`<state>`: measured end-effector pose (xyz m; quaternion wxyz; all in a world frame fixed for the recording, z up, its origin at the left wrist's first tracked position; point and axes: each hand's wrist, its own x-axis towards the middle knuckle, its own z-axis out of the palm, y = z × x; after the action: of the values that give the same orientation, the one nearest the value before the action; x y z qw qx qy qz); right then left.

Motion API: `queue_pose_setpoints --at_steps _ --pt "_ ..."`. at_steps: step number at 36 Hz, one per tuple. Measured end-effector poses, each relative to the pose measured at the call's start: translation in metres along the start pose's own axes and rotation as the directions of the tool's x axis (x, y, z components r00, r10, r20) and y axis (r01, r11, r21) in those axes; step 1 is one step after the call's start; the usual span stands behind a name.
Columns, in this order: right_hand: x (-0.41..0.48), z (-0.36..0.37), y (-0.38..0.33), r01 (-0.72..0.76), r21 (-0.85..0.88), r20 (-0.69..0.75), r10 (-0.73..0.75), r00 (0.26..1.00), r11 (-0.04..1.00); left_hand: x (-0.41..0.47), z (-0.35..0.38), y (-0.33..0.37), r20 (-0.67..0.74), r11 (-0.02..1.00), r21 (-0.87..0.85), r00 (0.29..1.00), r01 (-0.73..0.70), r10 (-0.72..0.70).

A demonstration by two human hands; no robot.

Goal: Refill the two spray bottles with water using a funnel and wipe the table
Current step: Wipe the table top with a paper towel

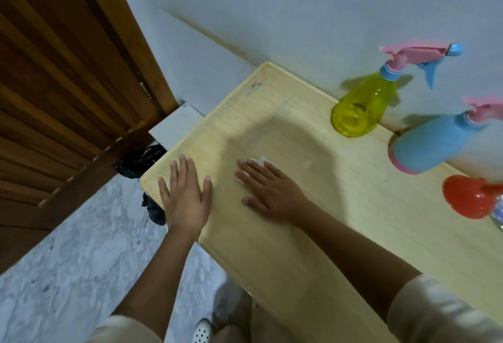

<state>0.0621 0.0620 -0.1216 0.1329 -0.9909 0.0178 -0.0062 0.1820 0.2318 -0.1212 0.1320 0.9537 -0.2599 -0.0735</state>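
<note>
- Left hand (185, 192): fingers straight and spread, palm flat on the table (313, 247) at its near left corner. It holds nothing.
- Right hand (268, 190): fingers straight and slightly spread, palm down, pressing a white cloth (260, 161) against the table. Only a small edge of the cloth shows beyond the fingertips (the rest lies hidden under the hand).
- The two hands lie side by side and apart, the right hand just to the right of the left hand.
- Yellow spray bottle (362, 105): translucent, with a pink and blue trigger head. It stands on the table beyond and to the right of the right hand, well apart from it, near the wall (272, 2).
- Blue spray bottle (430, 143): opaque, its pink trigger head partly cut by the frame edge. It stands to the right of the yellow spray bottle, farther from the right hand.
- Red funnel (462, 197): lies on its side on the table, well to the right of the right hand and near the blue spray bottle. Its wide mouth is turned toward the hand and its spout points away.
- Wooden door (68, 83): to the left of the left hand, past the table's edge.
- Black bag (141, 161): on the floor (81, 261) below the table corner, just left of the left hand.
</note>
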Motion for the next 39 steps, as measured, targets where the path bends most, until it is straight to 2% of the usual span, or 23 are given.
queue_pose_setpoints --at_steps 3,7,10,12,16,20,23,26,30,32,33,36,38,39 --pt "-0.029 -0.003 0.012 -0.045 -0.013 0.036 0.045 0.998 0.999 -0.008 0.005 0.019 0.042 1.000 0.012 0.999 -0.022 0.021" --pt "-0.077 -0.010 0.027 -0.234 0.002 0.074 0.233 0.970 0.972 -0.015 0.010 0.044 0.041 0.999 -0.042 0.999 -0.032 0.034" --pt "-0.120 -0.016 0.035 -0.390 0.000 0.049 0.389 0.920 0.921 -0.022 0.014 0.057 0.070 0.997 -0.044 0.995 -0.068 0.071" --pt "-0.150 -0.019 0.034 -0.508 -0.004 0.019 0.508 0.861 0.861 -0.029 0.016 0.062 0.117 0.993 -0.039 0.986 -0.113 0.117" --pt "-0.201 -0.013 0.009 -0.730 0.037 -0.056 0.731 0.680 0.682 -0.042 0.024 0.065 0.149 0.948 -0.023 0.936 -0.318 0.318" --pt "-0.216 0.001 -0.039 -0.875 0.176 -0.127 0.892 0.435 0.451 -0.048 0.021 0.056 0.164 0.893 -0.013 0.880 -0.449 0.445" --pt "-0.209 0.015 -0.078 -0.925 0.264 -0.175 0.957 0.232 0.272 -0.046 0.016 0.040 0.179 0.816 -0.049 0.798 -0.576 0.575" --pt "-0.189 0.027 -0.110 -0.938 0.324 -0.186 0.981 0.062 0.120 -0.039 0.013 0.016 0.191 0.735 -0.044 0.717 -0.676 0.671" --pt "-0.153 0.039 -0.140 -0.928 0.372 -0.173 0.983 -0.068 0.002 -0.031 0.002 -0.021 0.208 0.682 -0.022 0.664 -0.731 0.719" --pt "-0.139 0.040 -0.148 -0.919 0.394 -0.140 0.986 -0.089 -0.027 -0.030 -0.001 -0.035 0.218 0.688 -0.037 0.666 -0.724 0.713" --pt "-0.132 0.040 -0.154 -0.914 0.405 -0.123 0.989 -0.078 -0.022 -0.032 -0.004 -0.041 0.207 0.692 -0.043 0.671 -0.721 0.712" --pt "-0.108 0.040 -0.179 -0.889 0.457 -0.115 0.993 -0.026 0.030 -0.037 -0.007 -0.048 0.202 0.719 -0.060 0.697 -0.693 0.689" --pt "-0.098 0.036 -0.192 -0.871 0.488 -0.063 0.997 0.034 0.061 -0.041 -0.007 -0.045 0.226 0.747 -0.071 0.719 -0.661 0.657" --pt "-0.098 0.036 -0.195 -0.884 0.457 -0.101 0.993 0.062 0.101 -0.042 -0.007 -0.043 0.233 0.756 -0.069 0.727 -0.651 0.646"
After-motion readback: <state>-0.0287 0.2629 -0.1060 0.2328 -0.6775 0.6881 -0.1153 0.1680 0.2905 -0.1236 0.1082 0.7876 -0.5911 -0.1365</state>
